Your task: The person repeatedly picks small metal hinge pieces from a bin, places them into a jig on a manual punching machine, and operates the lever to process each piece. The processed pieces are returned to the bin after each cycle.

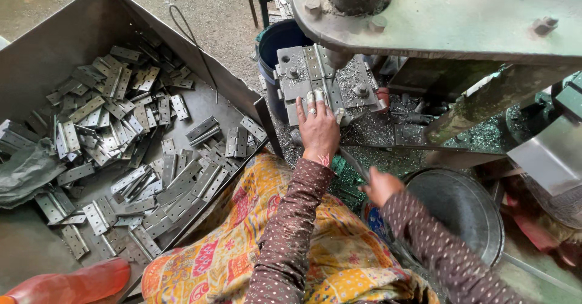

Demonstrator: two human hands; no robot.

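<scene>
Loading step: left hand (pixel 317 129), fingers flat, pressed a hinge plate (pixel 315 73) onto the press fixture (pixel 292 80); right hand (pixel 382 186) closed around a lever (pixel 354 163); next needed fingers withdrawn.

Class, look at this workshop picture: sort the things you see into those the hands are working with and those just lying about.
In use:
left hand on the hinge in the press fixture
right hand by the metal bowl
tray of hinges

Lying about:
orange boot
blue bucket
wire loop
grey bag
</scene>
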